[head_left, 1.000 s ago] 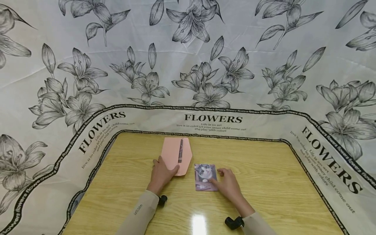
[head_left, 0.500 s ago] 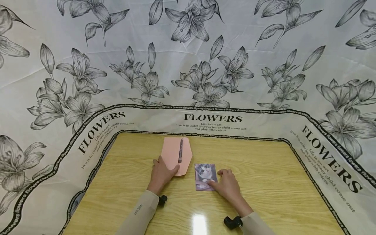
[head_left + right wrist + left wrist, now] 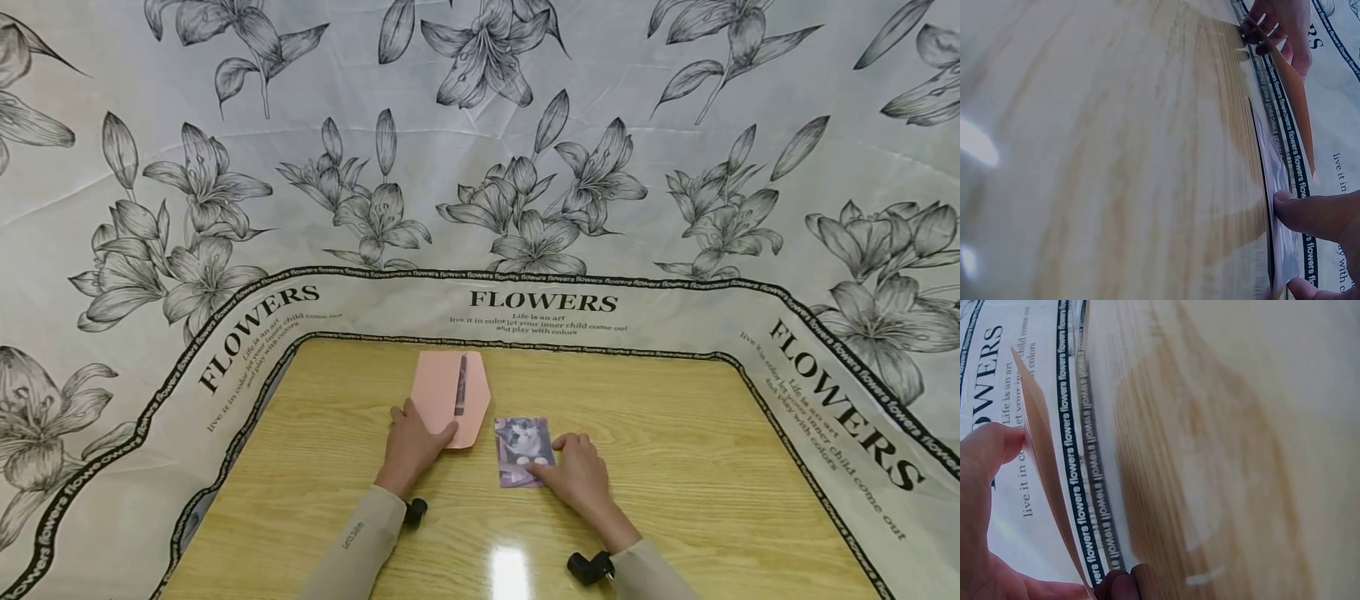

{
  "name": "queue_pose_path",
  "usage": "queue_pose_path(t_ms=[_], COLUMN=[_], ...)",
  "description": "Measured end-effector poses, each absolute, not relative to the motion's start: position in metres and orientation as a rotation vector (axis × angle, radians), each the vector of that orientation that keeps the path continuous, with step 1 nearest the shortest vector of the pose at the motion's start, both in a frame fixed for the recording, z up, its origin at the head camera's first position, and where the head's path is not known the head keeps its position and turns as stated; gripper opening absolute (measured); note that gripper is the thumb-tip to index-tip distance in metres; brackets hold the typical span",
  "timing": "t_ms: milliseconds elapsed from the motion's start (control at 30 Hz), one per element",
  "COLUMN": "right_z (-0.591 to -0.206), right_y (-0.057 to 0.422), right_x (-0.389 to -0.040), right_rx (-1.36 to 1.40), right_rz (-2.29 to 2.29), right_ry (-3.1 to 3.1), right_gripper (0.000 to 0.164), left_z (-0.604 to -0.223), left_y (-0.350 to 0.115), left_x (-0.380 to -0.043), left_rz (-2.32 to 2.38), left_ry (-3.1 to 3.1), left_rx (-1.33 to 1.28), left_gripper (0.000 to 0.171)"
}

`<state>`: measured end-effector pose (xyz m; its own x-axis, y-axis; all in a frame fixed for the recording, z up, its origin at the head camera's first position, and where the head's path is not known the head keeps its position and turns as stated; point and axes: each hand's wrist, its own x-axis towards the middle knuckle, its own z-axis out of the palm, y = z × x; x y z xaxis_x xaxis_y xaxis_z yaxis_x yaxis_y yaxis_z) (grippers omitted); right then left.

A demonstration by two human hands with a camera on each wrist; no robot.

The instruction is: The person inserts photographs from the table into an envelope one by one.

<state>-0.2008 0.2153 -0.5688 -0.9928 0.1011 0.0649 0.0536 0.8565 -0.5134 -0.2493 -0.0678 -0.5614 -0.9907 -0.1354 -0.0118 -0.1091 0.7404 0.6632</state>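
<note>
In the head view my left hand [image 3: 415, 444] holds a pink envelope [image 3: 437, 379], its thumb on the near part of the face. A slot in the envelope shows a dark printed strip [image 3: 461, 387]. Seen from the left wrist, the envelope [image 3: 1044, 444] is edge-on between thumb and fingers, tilted off the table. To its right, my right hand [image 3: 583, 475] pinches a cat photo card [image 3: 517, 429] at its lower right, thumb over the picture. The card [image 3: 1279, 231] appears nearly edge-on in the right wrist view, where the left hand [image 3: 1285, 28] grips the envelope beyond.
Both hands work over a yellow wood-grain table [image 3: 675, 433]. A white cloth [image 3: 540, 242] printed with flowers and lettering hangs around its back and sides. Black wrist devices sit on the left [image 3: 415, 511] and right [image 3: 590, 568] forearms. Light glares off the table's near part.
My right hand has shifted slightly left, and the thumb has slid a little across the photo card, which has barely moved. My left hand and the envelope stay in place.
</note>
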Motion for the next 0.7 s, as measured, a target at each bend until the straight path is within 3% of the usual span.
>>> queue_pose_path(t_ms=[700], right_z=[-0.5725], right_y=[0.2083], right_x=[-0.2008], right_rx=[-0.155], right_rz=[0.896], right_ry=[-2.884], right_gripper=[0.055], left_z=[-0.5616], left_y=[-0.0684], left_x=[-0.2501], left_rz=[-1.098], left_ry=[-2.892], left_rx=[0.21], left_gripper=[0.108])
